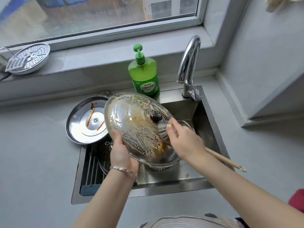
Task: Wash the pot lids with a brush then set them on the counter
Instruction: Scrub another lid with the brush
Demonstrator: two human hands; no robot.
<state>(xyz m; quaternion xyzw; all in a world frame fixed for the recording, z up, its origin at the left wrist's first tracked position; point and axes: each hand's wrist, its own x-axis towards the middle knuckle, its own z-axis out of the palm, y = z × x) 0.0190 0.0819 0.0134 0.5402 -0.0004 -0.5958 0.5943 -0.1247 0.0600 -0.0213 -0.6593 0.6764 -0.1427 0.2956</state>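
A large glass pot lid (131, 122) with a dark knob, smeared with foam and orange-brown sauce, is held tilted over the steel sink (212, 122). My left hand (120, 152) grips its near left rim. My right hand (184, 140) holds a wooden-handled brush (225, 159), whose bristles press on the lid's right side below the knob. A steel lid (87, 122) with red sauce streaks lies upside down on the counter at the sink's left corner. More dishware sits in the sink under the glass lid, mostly hidden.
A green dish soap bottle (144, 76) stands behind the sink, beside the chrome faucet (189, 66). A perforated steamer plate (28, 59) rests on the window sill at left. A rack (93, 163) lies in the sink's left part. Grey counter (32, 162) surrounds the sink.
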